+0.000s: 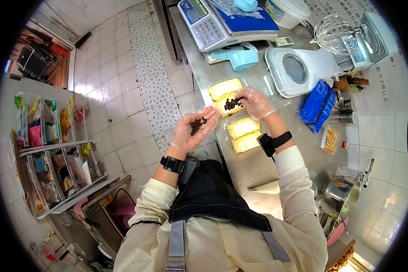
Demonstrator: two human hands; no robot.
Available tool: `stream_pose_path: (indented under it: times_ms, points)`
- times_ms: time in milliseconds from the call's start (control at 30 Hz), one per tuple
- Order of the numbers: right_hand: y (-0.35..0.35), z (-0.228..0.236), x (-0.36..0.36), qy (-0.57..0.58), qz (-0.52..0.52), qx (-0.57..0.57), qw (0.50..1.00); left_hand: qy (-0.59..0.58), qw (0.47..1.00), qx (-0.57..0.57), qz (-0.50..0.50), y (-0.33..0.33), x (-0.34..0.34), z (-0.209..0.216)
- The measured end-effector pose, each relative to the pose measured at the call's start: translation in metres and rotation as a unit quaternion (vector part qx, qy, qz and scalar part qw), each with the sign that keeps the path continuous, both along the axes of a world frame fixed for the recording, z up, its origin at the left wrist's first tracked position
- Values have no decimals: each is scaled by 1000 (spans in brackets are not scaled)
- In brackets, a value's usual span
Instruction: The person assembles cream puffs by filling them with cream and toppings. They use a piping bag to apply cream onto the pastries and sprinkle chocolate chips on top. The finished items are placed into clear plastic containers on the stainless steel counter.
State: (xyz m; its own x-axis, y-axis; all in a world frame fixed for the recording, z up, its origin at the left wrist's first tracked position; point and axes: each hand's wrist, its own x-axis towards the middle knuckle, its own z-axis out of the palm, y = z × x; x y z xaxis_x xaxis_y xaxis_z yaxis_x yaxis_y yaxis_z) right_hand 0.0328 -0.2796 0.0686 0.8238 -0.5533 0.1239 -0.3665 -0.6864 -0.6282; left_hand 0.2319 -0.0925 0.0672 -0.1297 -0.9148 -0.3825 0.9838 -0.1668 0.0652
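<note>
My left hand (pixel 196 128), in a clear plastic glove, is held palm up with a small heap of dark raisin-like bits (pixel 198 125) in it. My right hand (pixel 257 103), gloved too, has its fingers pinched together over dark bits (pixel 232 104) strewn on a yellow slab. That slab (pixel 223 112) lies beside another yellow slab (pixel 225 89) at the table's left edge. Nearer to me, two more yellow slabs (pixel 243 128) sit side by side in a clear tray. What the right fingertips pinch is partly hidden, but it looks like the same bits.
A scale (pixel 208 29) with a blue plate stands at the back of the metal table (pixel 254 172), light blue scoops (pixel 244 59) beside it. Right of the slabs are a white stand mixer (pixel 299 68), a blue bag (pixel 316 106) and a small food tub (pixel 330 139). A steel bowl (pixel 340 192) stands near right.
</note>
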Motion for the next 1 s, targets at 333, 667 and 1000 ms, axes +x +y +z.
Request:
stream_pose_path:
  times_ms: [333, 667, 1000]
  points:
    - [-2, 1, 2, -19, -18, -58, 998, 26, 1000, 1, 17, 11, 5, -4]
    - [-1, -10, 5, -31, -70, -7, 997, 22, 1000, 6, 20, 15, 8, -3]
    - [-1, 3, 9, 3, -71, 11, 997, 18, 1000, 12, 23, 20, 8, -2]
